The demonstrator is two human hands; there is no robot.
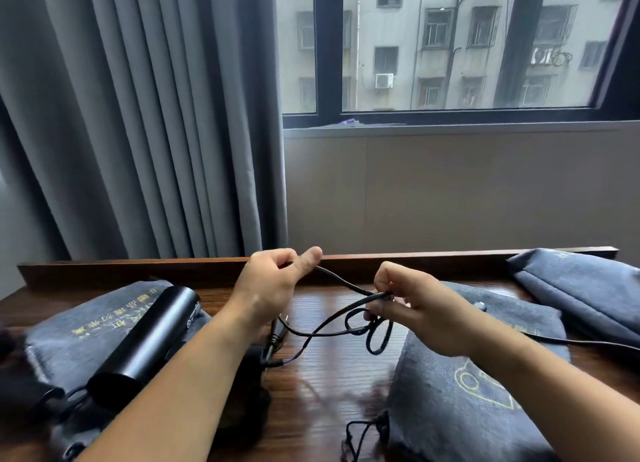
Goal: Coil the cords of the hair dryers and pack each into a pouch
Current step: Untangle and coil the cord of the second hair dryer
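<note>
A black hair dryer (149, 337) lies on a grey pouch (79, 333) at the left of the wooden table. Its black cord (332, 319) runs up over the table between my hands in loose loops. My left hand (273, 285) pinches the cord near the table's back edge, fingers curled. My right hand (412, 309) grips a bundle of cord loops, a few hanging below its fingers. A second grey pouch (460, 392) with yellow print lies under my right forearm. The cord's plug end (273, 344) rests below my left wrist.
A third grey pouch (581, 288) lies at the far right against the table's raised back rail (138, 264). Another black cord (588, 344) trails off right. A pouch drawstring (363, 434) lies at the front. Grey curtain (156, 115) and a window stand behind the table.
</note>
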